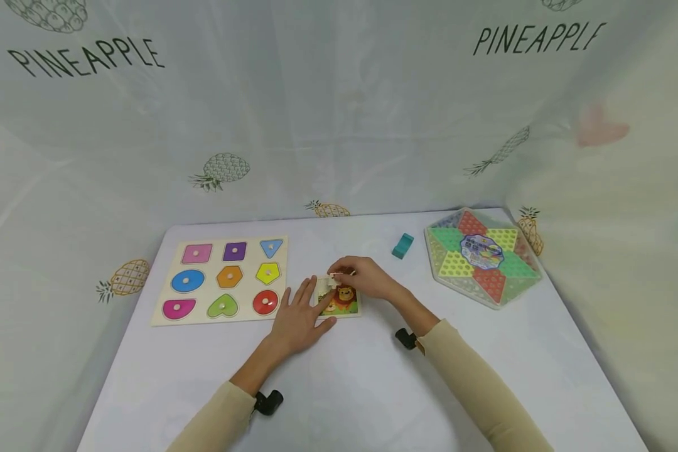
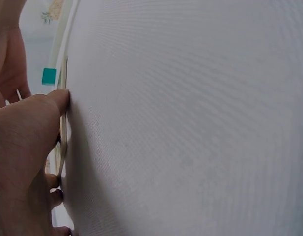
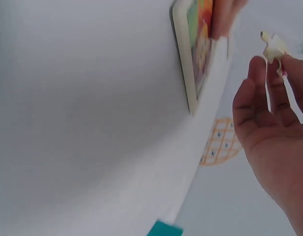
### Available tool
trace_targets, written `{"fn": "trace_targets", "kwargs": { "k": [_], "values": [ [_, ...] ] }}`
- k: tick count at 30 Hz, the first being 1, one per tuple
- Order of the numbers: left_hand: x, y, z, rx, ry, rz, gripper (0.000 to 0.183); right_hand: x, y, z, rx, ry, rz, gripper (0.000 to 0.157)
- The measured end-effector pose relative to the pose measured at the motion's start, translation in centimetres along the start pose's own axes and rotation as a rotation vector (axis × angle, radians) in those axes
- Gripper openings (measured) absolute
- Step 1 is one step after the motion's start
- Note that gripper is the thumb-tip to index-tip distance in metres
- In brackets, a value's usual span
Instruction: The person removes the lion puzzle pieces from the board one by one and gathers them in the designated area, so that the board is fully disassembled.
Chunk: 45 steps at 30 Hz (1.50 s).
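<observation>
A small framed jigsaw puzzle (image 1: 347,301) with a lion picture lies at the middle of the table. My left hand (image 1: 298,323) rests at its left side, fingers straight and spread, with the index finger reaching over the picture. Over the puzzle's upper part, my right hand (image 1: 370,277) pinches a pale jigsaw piece (image 3: 274,49) between thumb and fingers. The right wrist view shows this piece held up off the puzzle frame (image 3: 183,59). In the left wrist view the left thumb (image 2: 58,101) is right at the frame's edge.
Left of the puzzle lies a shape board (image 1: 200,263) with colourful knobbed pieces. A teal block (image 1: 403,246) sits behind the right hand. The hexagonal board game (image 1: 483,257) lies at the back right. A pineapple-print curtain (image 1: 339,125) hangs behind the table.
</observation>
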<state>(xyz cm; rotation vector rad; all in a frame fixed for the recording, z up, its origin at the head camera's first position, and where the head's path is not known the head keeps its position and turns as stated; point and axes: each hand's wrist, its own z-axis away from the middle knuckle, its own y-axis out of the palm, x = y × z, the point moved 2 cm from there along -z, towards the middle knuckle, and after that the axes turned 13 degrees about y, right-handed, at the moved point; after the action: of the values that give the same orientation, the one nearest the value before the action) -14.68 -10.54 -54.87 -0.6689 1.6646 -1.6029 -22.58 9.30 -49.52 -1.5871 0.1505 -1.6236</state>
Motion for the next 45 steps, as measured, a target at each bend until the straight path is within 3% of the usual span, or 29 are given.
{"fn": "trace_targets", "kwargs": {
  "k": [9,16,24,45],
  "values": [
    [-0.2,0.0,0.0,-0.018,-0.009,0.017,0.068,-3.8,-2.7,1.6,-0.034,0.158,-0.035,0.024],
    [-0.2,0.1,0.0,-0.041,0.002,0.018,0.067,-6.1,-3.1,1.6,-0.085,0.263,0.007,0.018],
    [-0.2,0.0,0.0,-0.039,-0.002,0.023,0.067,-6.2,-2.7,1.4,-0.127,0.271,0.056,0.01],
    [-0.2,0.0,0.1,-0.055,-0.003,0.022,0.067,-6.0,-2.3,1.2,-0.16,0.287,0.11,0.009]
  ]
}}
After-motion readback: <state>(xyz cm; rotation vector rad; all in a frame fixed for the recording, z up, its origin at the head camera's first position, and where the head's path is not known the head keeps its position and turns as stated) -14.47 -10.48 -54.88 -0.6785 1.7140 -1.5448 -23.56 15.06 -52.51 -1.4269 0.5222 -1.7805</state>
